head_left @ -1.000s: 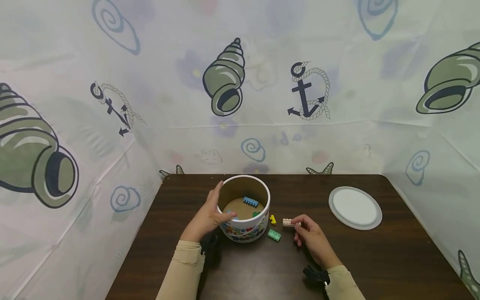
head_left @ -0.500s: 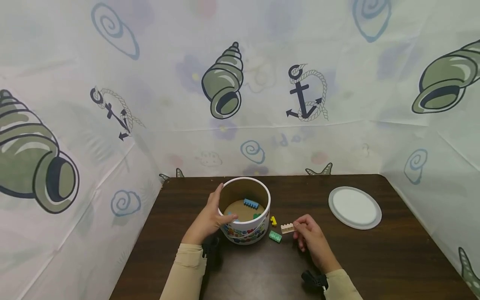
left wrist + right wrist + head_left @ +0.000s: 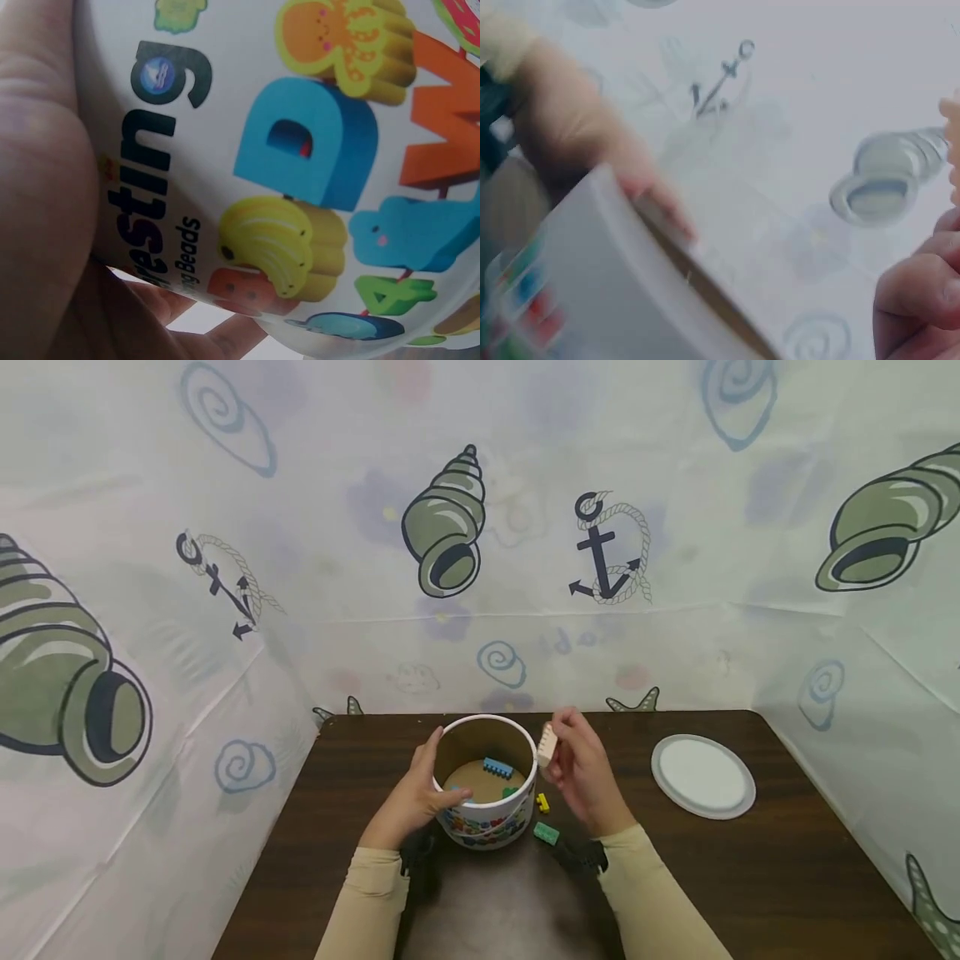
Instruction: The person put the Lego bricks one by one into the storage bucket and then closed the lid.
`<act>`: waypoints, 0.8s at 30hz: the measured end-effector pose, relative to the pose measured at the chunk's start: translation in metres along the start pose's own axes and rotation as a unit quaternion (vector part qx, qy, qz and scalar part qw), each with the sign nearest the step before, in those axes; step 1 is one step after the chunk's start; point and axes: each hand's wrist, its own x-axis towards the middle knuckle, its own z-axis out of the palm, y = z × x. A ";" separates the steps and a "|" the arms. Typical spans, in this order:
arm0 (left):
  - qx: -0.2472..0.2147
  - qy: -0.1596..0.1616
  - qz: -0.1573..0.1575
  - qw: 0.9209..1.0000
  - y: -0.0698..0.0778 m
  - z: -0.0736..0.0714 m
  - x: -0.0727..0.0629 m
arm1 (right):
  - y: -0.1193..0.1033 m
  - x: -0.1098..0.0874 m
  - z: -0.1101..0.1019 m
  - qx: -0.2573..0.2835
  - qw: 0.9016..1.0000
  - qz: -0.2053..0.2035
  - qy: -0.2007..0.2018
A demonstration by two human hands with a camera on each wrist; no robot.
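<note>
My left hand (image 3: 411, 800) holds a round white bucket (image 3: 480, 828), its thumb over the near left rim and its fingers spread round the side. The left wrist view is filled by the bucket's printed wall (image 3: 300, 150), with colourful letters and animals. Between thumb and fingers, my right hand (image 3: 587, 772) pinches a pale cream toy brick (image 3: 547, 746), raised and tilted at the bucket's right rim. At the right wrist view's edge that brick (image 3: 952, 142) is cut off. Inside the bucket lie a blue brick (image 3: 498, 767) and a green piece (image 3: 509, 792); my left thumb overlaps another blue piece.
On the dark wooden table (image 3: 772, 860), a small yellow brick (image 3: 542, 803) and a green brick (image 3: 547, 833) lie just right of the bucket. A round white lid (image 3: 703, 777) rests farther right. Patterned cloth walls (image 3: 540, 660) border the table at the back and sides.
My right hand has lifted the cream brick from the table and carried it left and up to the bucket's rim. The left hand keeps its hold on the bucket.
</note>
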 end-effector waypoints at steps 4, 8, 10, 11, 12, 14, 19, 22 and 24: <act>0.005 0.000 0.000 1.000 0.002 0.001 0.003 | 0.011 0.055 0.019 0.010 1.000 0.014 0.015; 0.014 0.005 -0.001 1.000 0.003 0.001 0.003 | 0.036 0.085 0.028 -0.051 0.995 0.078 0.036; 0.016 0.005 0.001 1.000 0.004 0.001 0.002 | 0.044 0.089 0.030 -0.095 0.990 0.100 0.037; 0.017 0.005 0.003 1.000 0.004 0.001 0.003 | 0.046 0.090 0.031 -0.116 0.987 0.105 0.039; 0.016 0.002 0.004 1.000 0.005 0.001 0.003 | 0.047 0.089 0.032 -0.135 0.984 0.106 0.041; 0.016 -0.002 0.005 1.000 0.005 0.002 0.003 | 0.047 0.089 0.032 -0.157 0.981 0.110 0.044; 0.017 -0.001 0.003 1.000 0.005 0.002 0.003 | 0.049 0.090 0.033 -0.179 0.976 0.114 0.043; 0.016 0.005 0.010 1.000 0.003 0.001 0.003 | 0.052 0.092 0.034 -0.190 0.974 0.117 0.038; 0.017 0.003 0.010 1.000 0.001 0.001 0.003 | 0.054 0.092 0.035 -0.195 0.972 0.123 0.036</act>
